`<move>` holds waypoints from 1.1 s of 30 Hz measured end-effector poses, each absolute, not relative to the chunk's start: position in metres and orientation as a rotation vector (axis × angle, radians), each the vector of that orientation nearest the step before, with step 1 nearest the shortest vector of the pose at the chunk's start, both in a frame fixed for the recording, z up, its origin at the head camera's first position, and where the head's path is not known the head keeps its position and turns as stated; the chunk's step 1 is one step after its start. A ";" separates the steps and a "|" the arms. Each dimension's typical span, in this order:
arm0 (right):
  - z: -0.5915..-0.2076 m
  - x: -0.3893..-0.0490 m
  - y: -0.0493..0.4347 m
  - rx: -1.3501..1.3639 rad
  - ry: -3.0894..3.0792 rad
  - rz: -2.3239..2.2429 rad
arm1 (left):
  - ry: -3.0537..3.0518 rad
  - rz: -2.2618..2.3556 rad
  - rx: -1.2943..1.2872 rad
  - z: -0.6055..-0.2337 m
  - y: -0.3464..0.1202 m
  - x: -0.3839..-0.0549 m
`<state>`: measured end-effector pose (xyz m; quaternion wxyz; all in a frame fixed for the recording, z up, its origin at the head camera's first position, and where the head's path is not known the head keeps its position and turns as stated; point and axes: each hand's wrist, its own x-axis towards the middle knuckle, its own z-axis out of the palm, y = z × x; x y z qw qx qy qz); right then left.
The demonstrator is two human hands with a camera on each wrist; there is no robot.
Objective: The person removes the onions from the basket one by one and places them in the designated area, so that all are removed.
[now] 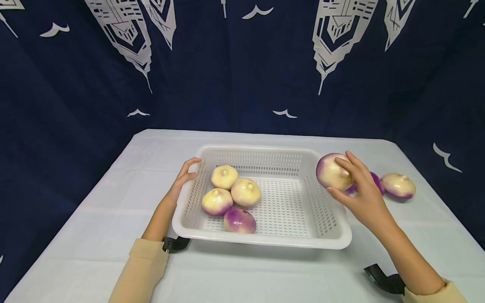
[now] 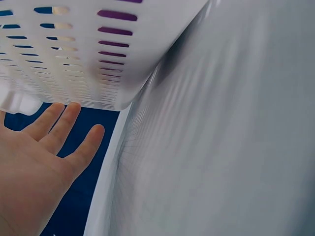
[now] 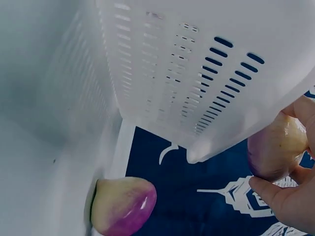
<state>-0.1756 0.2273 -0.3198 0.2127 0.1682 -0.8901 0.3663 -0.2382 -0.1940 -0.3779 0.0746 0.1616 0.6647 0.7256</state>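
My right hand (image 1: 361,198) grips a purple-and-cream turnip (image 1: 330,172) between thumb and fingers, just outside the right rim of a white perforated basket (image 1: 261,238). In the right wrist view that turnip (image 3: 273,147) hangs beside the basket's outer wall. At the other end, my left hand (image 1: 178,186) has its fingertips at the left rim; the left wrist view has several of its fingers (image 2: 63,130) fairly straight by the basket wall. Grouped in the basket's left half are several turnips (image 1: 246,192), one showing a mostly purple side (image 1: 240,220).
Right of the basket another turnip (image 1: 398,186) lies on the white-covered table (image 1: 94,244), with purple turnip surface (image 1: 377,183) partly hidden behind my right hand. A dark blue cloth (image 1: 235,84) with white prints hangs behind the table.
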 end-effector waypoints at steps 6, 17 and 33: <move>-0.329 -0.167 0.237 0.421 -2.454 0.990 | 1.988 2.175 0.489 -0.376 -0.193 -0.237; -0.337 -0.155 0.247 0.336 -2.446 1.009 | 1.982 2.186 0.495 -0.375 -0.192 -0.238; -0.359 -0.143 0.264 0.177 -2.501 1.117 | 2.020 2.194 0.498 -0.375 -0.193 -0.239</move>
